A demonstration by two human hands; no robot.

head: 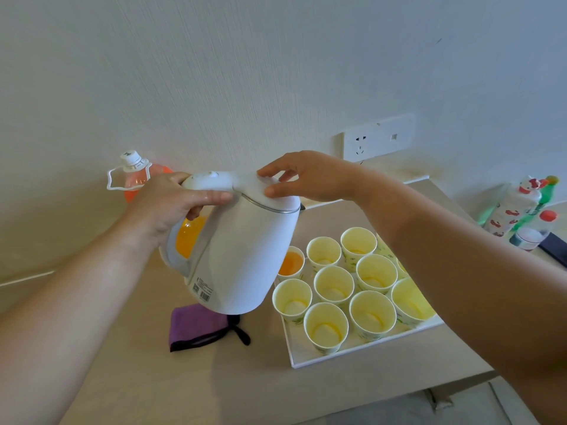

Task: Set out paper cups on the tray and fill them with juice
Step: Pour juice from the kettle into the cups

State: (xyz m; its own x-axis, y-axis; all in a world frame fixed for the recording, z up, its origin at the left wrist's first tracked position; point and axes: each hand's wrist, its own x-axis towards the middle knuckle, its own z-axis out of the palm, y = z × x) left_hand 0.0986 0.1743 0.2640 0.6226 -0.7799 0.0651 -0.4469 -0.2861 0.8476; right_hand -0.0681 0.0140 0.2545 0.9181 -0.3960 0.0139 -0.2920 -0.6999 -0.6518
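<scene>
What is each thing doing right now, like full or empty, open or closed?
White electric kettle: tilted, lid closed, juice inside.
Left hand: grips kettle handle.
Right hand: fingertips rest on kettle lid.
Paper cup beside the kettle: holds orange juice.
Other yellow paper cups: upright, look empty.
Orange drink bottle: upright, capped.
Purple cloth: folded, lying flat.

A pale wall (pixel 276 72) with a fine vertical texture fills the upper half of the view, with one small dark mark (pixel 438 41) near its upper right. A white wall plate (pixel 379 139), with a socket on its left half, is mounted low on the wall, just above the beige tabletop (pixel 138 378). Lighting is soft and even; grey floor (pixel 399 409) shows below the tabletop's front edge.
</scene>
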